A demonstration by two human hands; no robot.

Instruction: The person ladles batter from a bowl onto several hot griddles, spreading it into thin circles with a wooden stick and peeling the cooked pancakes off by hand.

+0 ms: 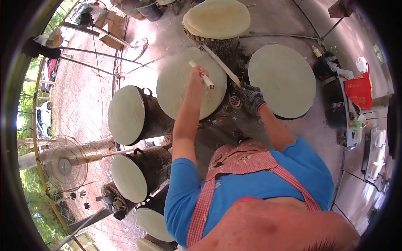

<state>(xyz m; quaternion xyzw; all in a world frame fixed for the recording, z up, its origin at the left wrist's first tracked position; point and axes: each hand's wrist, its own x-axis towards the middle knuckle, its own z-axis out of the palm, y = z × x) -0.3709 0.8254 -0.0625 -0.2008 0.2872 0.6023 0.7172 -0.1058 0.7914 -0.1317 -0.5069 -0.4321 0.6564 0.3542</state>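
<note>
With fingers of the bare left hand (pixel 200 72) curled snugly around a pale roller (pixel 208 82), holding it over a round, pale-coated top (pixel 178 94), contact impossible to tell. With gloved right hand (pixel 253 97) wrapped around a wooden stick (pixel 222 64), slanting it along that top's right edge, near another coated disc (pixel 282 81).

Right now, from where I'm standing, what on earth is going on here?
Someone in a checked apron is working over a broad pale round. The bare left hand grips a short pale roller above it; whether they touch is hard to tell. The gloved right hand holds a long wooden stick. Another pale round lies to the right, and yellower round sheets, apparently stacked, sit farther ahead.
</note>
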